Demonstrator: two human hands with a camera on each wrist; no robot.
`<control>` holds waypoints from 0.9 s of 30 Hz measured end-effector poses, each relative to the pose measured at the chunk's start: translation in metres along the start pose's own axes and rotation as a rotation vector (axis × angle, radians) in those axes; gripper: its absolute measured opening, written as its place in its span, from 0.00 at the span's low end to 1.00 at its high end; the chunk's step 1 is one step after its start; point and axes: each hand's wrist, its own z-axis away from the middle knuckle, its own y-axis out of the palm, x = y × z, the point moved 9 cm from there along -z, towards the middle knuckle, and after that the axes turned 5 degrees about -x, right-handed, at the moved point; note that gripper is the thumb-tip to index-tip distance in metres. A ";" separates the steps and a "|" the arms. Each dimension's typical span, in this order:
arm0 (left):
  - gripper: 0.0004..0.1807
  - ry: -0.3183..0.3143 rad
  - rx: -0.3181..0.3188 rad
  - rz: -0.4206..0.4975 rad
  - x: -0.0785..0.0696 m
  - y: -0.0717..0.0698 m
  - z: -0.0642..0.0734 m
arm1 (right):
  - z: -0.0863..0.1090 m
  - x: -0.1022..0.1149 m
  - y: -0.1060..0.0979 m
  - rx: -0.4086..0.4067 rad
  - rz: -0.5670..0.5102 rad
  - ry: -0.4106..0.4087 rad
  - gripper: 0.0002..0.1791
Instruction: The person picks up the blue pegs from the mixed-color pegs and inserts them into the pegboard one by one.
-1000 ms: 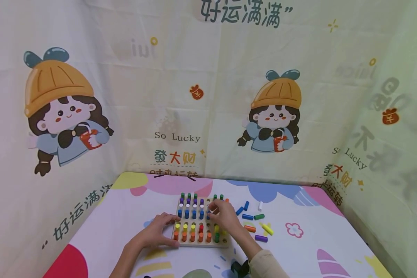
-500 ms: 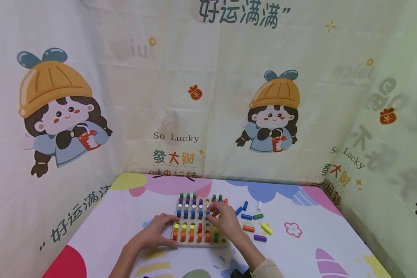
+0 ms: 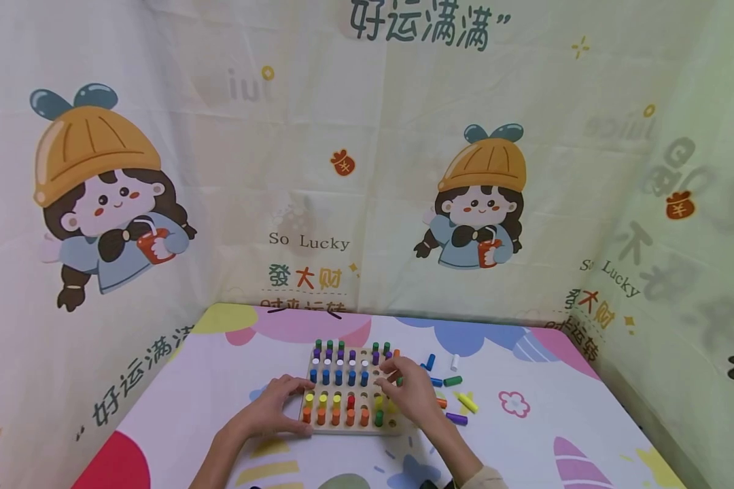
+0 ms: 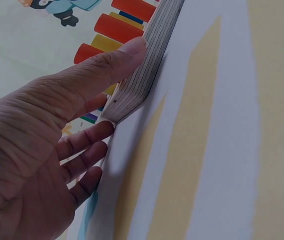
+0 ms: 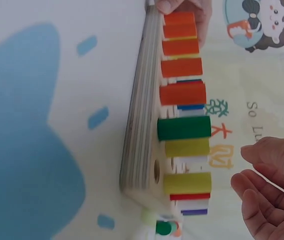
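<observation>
A wooden pegboard (image 3: 348, 430) with rows of coloured pegs lies on the table. My left hand (image 3: 268, 411) holds its left side, thumb against the front edge (image 4: 149, 65) and fingers at the side. Over the board's right part hovers my right hand (image 3: 411, 392), thumb and fingers apart, nothing seen between them in the right wrist view. Just left of those fingertips, a white peg (image 3: 364, 365) stands behind a blue peg (image 3: 364, 379). Orange pegs (image 5: 181, 67) and a green peg (image 5: 184, 128) fill much of the front row. My right hand hides some holes.
Loose pegs lie right of the board, among them a green one (image 3: 452, 382), a white one (image 3: 455, 362), a yellow one (image 3: 467, 402) and a purple one (image 3: 456, 419). A printed cloth (image 3: 379, 204) hangs behind the table.
My right hand has moved right, away from the white peg, which now stands uncovered in its row. My left hand has stayed on the board's left side.
</observation>
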 end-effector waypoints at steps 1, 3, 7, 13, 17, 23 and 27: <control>0.40 0.000 0.000 0.001 0.000 0.000 0.000 | 0.000 -0.001 -0.002 -0.007 -0.001 -0.006 0.09; 0.40 -0.002 0.001 0.001 0.001 0.001 0.000 | 0.001 -0.003 -0.005 -0.021 0.007 -0.012 0.09; 0.40 -0.002 -0.001 0.000 0.001 0.001 0.000 | 0.001 -0.009 -0.011 -0.047 0.032 -0.023 0.09; 0.40 -0.001 -0.002 -0.002 -0.001 0.000 -0.001 | 0.001 -0.023 -0.020 -0.066 0.054 0.004 0.11; 0.41 -0.008 -0.004 0.003 -0.001 0.000 -0.001 | 0.002 -0.035 -0.024 -0.076 0.059 0.033 0.11; 0.42 -0.035 -0.014 0.009 0.002 0.000 -0.001 | 0.004 -0.054 -0.028 -0.067 0.058 0.101 0.11; 0.45 -0.069 -0.023 0.029 0.006 0.001 -0.002 | 0.005 -0.064 -0.034 -0.081 0.065 0.130 0.10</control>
